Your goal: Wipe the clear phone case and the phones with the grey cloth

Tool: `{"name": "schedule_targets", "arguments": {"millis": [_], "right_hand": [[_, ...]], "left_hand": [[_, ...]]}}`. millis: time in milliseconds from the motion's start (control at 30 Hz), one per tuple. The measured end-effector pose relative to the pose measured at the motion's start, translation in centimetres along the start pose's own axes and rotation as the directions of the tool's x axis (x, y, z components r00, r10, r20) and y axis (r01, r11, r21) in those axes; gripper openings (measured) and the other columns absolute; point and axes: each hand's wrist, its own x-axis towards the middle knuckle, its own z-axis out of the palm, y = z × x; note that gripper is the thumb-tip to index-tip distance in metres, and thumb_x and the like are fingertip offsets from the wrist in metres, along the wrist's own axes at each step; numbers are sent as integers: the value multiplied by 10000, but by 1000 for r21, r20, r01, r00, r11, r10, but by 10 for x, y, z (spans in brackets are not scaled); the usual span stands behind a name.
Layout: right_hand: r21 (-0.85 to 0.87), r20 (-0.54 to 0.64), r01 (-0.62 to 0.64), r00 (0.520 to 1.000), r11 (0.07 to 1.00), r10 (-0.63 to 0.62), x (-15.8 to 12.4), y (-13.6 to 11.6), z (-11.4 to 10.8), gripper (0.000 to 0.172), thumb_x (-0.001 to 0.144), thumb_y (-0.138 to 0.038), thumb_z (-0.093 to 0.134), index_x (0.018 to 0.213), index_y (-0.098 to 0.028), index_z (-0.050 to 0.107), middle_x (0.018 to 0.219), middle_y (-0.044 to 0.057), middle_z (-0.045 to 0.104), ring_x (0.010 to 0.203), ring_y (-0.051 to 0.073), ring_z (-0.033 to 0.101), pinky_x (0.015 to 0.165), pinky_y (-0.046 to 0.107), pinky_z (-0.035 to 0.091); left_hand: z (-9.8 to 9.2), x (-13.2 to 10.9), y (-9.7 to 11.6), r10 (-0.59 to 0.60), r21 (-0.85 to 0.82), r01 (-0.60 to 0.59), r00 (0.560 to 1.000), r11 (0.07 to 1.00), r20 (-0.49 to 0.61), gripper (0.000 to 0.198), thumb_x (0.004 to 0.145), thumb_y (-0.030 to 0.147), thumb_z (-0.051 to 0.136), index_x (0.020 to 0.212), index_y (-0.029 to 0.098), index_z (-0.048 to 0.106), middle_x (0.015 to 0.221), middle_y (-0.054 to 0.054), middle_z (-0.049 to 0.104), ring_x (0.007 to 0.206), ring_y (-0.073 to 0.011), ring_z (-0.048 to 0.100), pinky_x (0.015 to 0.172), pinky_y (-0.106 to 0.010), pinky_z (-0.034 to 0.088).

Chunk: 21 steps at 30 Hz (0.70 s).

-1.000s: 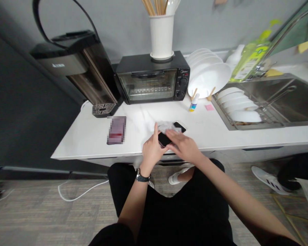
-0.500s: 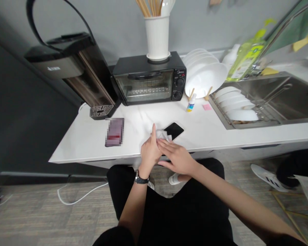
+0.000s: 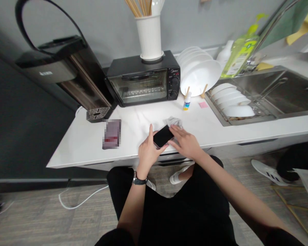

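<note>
A black smartphone (image 3: 163, 136) lies at a slant near the counter's front edge. My left hand (image 3: 148, 150) grips its left end, with the thumb along the near edge and the index finger pointing away from me. Over the phone's right end, my right hand (image 3: 186, 143) has its fingers pressed on a crumpled whitish cloth (image 3: 175, 121), part of which sticks out beyond the fingertips. Farther back on the counter stands a small spray bottle (image 3: 187, 101) with a blue and yellow label.
A pixelated purple item (image 3: 112, 134) lies at the left, before a dark drink dispenser (image 3: 92, 82). Behind are a toaster oven (image 3: 141, 87) and white plates (image 3: 200, 77). A sink (image 3: 297, 99) with bowls (image 3: 236, 102) is at the right. Another person's shoe (image 3: 267, 172) shows lower right.
The phone has shifted left into my left hand's grip. The cloth and my right hand have moved right, from the phone's left side to its right end. The view has turned slightly.
</note>
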Motion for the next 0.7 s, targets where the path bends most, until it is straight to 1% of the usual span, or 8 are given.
{"name": "schedule_targets", "arguments": {"millis": [67,133,233,367,500,533,633,700], "right_hand": [[47,57,129,990,991,-132,-1,-6,-2,464,734,-410,280,1159,-226,244,1200,-21,274,1103,134,212,935,322,209],[69,73,189,978,980,-194,-2,-11,-3,443,739,-397,280,1155,-250,242,1192,-41,288,1099,118,221,941,310,196],[24,21,161,987,987,-162,1,-10,-2,455,734,-376,311,1161,-238,233,1216,-29,231,1117,138,170,948,341,157],[9,35,212,977,977,-212,10,4,4,542,691,-442,363,1166,-215,230,1216,-2,234,1120,167,158,945,365,148],[-49,-39,30,999,998,-32,14,8,8,549,690,-449,356,1168,-211,228,1203,15,267,1121,208,134,928,441,136],[-56,-34,36,999,998,-38,13,5,8,572,681,-470,355,1172,-208,220,1208,15,256,1125,208,116,931,440,126],[-32,61,189,981,982,-186,9,-2,8,651,640,-549,342,1179,-213,199,1224,4,220,1131,186,95,952,387,108],[-46,60,181,982,982,-178,8,-1,8,647,641,-553,335,1181,-228,187,1225,-4,216,1132,186,84,951,396,88]], "left_hand": [[2,-1,-1,-59,66,57,998,996,22,805,621,471,422,1205,221,-71,979,-49,519,795,-192,512,608,-274,394],[4,-1,-3,-93,117,89,995,989,28,820,608,479,432,1211,200,-49,901,-64,552,733,-201,526,589,-286,389],[7,-1,-5,-71,111,70,997,991,7,877,564,530,443,1211,200,-49,960,-63,525,781,-212,512,593,-293,392],[3,0,-2,-87,91,86,996,992,5,893,555,522,462,1205,226,-75,1006,-48,501,800,-209,505,601,-301,399],[0,1,1,-26,17,26,1000,1000,-1,855,599,495,437,1201,213,-101,1078,-33,450,895,-187,471,670,-281,396],[0,1,0,-32,18,32,999,999,1,842,607,486,434,1201,217,-98,1068,-31,459,886,-183,476,668,-277,396],[2,1,-1,-113,76,112,994,991,9,811,618,463,430,1205,217,-73,969,-43,525,776,-193,520,615,-288,396],[3,1,-1,-112,76,112,994,991,1,814,618,464,429,1206,209,-74,964,-49,529,770,-198,522,608,-289,393]]}}
